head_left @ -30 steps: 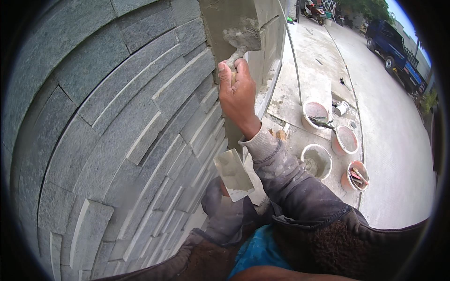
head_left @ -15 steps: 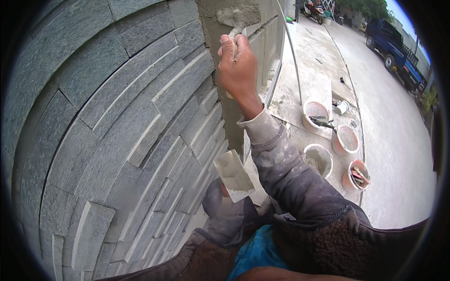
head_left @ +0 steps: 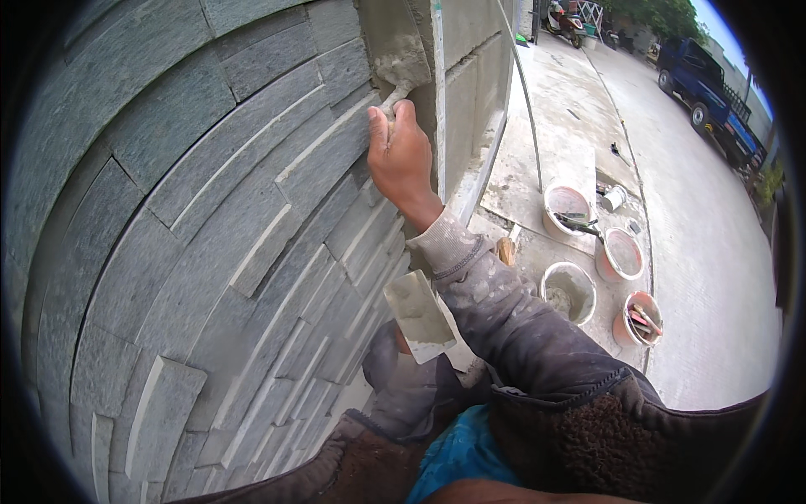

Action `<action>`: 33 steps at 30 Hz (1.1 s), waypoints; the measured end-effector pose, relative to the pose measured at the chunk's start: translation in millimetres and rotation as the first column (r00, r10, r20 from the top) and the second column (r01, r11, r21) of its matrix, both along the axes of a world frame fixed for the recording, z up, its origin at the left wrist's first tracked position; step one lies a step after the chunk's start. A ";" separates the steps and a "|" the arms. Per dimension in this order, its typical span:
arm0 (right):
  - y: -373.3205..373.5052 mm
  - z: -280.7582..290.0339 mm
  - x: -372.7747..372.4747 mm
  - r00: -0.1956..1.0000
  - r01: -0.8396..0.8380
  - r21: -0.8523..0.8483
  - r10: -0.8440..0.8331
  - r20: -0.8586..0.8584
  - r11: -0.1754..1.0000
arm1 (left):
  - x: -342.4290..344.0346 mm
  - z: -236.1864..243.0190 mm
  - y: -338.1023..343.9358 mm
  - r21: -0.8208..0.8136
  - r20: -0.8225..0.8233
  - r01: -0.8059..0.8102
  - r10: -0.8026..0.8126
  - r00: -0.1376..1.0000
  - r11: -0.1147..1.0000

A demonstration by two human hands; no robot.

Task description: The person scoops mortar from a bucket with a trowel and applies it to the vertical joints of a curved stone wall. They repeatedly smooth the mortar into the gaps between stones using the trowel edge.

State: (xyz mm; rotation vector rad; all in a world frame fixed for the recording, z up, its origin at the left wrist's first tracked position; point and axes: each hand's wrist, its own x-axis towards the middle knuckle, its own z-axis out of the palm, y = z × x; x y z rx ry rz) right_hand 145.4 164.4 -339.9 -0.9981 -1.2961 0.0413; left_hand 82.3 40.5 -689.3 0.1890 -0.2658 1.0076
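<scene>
Here, the nearer right hand (head_left: 401, 158) is gripping the trowel (head_left: 405, 71), fingers (head_left: 405, 114) closed, blade (head_left: 395, 34) pointing far along the cement strip (head_left: 426, 99) right of the stone wall (head_left: 243, 176), the board (head_left: 418, 309) hiding the left hand's (head_left: 402, 342) grip.

1 head-worn fisheye looks down beside the stone wall (head_left: 210, 244).

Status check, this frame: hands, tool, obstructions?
Right hand grips trowel, blade at the grey mortar strip. Left hand mostly hidden behind mortar-smeared board. Buckets off right, clear of trowel.
</scene>
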 end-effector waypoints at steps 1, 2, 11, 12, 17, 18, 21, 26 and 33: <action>-0.5 0.9 2.3 0.999 0.033 0.021 -0.033 0.016 0.999 | 0.5 0.7 1.0 0.004 0.001 0.000 0.000 1.000 1.000; -1.8 1.2 3.1 0.998 0.063 0.039 -0.064 0.030 0.997 | 0.5 0.4 1.3 0.003 0.000 0.002 -0.002 1.000 1.000; -37.4 3.9 24.8 0.992 0.096 0.072 -0.089 -0.095 0.993 | 0.2 -2.5 3.2 0.014 0.001 -0.001 0.001 1.000 1.000; -35.7 8.6 24.2 0.996 0.075 0.104 -0.070 -0.052 0.992 | 0.0 -3.4 2.9 0.015 0.001 0.002 -0.002 1.000 1.000; -16.8 27.7 10.4 0.999 0.026 0.086 -0.030 0.038 0.996 | 2.3 -8.8 5.9 0.029 -0.017 -0.002 0.003 1.000 1.000; -14.0 31.0 9.0 0.998 0.024 0.042 -0.026 0.054 0.999 | 1.5 -10.0 7.1 0.027 -0.034 -0.001 0.002 0.999 1.000; -7.5 33.7 4.3 0.996 0.064 0.007 -0.064 0.058 0.998 | 0.4 -4.4 7.2 0.020 -0.042 0.001 0.000 0.999 1.000; -27.8 33.5 14.5 0.976 0.215 0.021 -0.216 0.016 0.976 | 4.0 9.0 1.5 0.033 0.059 0.021 -0.023 0.998 0.999; -21.6 60.8 19.8 1.000 -0.028 0.139 0.027 0.007 0.990 | -3.3 3.0 -3.0 0.013 0.005 -0.008 0.008 1.000 1.000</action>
